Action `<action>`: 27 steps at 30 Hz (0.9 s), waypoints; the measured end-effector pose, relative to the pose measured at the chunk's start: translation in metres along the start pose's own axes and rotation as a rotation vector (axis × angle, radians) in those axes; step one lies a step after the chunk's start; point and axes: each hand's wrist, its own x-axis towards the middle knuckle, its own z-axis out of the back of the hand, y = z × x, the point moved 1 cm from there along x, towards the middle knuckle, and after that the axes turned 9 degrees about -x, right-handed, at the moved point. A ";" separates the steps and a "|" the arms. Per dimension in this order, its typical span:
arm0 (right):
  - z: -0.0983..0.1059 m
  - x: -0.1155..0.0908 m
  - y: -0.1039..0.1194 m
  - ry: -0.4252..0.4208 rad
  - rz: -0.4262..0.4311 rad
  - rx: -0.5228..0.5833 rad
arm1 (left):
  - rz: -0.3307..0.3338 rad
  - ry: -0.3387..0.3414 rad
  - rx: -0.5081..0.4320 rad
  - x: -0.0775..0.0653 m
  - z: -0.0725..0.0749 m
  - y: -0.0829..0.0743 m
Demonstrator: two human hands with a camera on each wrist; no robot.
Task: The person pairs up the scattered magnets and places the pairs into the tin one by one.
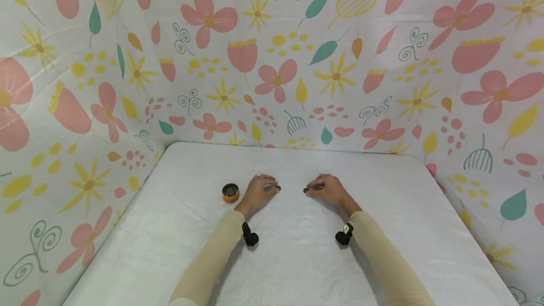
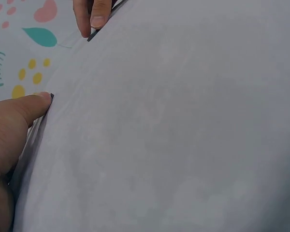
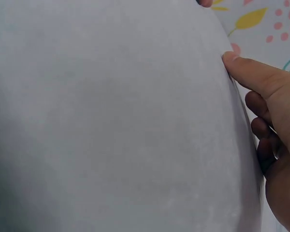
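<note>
Both hands are low over the white-covered table (image 1: 293,259), facing each other with a gap between them. My left hand (image 1: 256,193) pinches a small dark piece (image 1: 278,188) between thumb and fingers. Another small dark piece (image 1: 306,191) is in the fingertips of my right hand (image 1: 331,190). Both pieces are too small to name. In the left wrist view, a dark tip (image 2: 51,96) shows past the left thumb, and a dark edge (image 2: 92,36) under the right fingers. The right wrist view shows the right thumb and curled fingers; its piece is hidden there.
A small round orange container (image 1: 231,199), dark inside, stands just left of the left hand. Black cameras sit on the left wrist (image 1: 250,237) and right wrist (image 1: 343,236). Flower-patterned cloth (image 1: 272,60) hangs behind and beside the table.
</note>
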 end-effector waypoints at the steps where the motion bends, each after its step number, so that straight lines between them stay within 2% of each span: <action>1: 0.000 0.000 0.000 -0.003 0.003 0.002 | 0.003 0.000 -0.002 0.000 0.000 0.000; 9: 0.000 0.001 0.005 0.005 0.040 -0.026 | -0.004 -0.003 0.007 0.000 0.000 -0.005; 20: -0.002 0.009 0.014 0.056 0.022 -0.033 | 0.025 -0.005 0.054 0.002 -0.007 -0.014; 27: -0.006 0.009 0.020 0.066 0.043 -0.035 | 0.030 0.029 0.076 0.003 -0.015 -0.017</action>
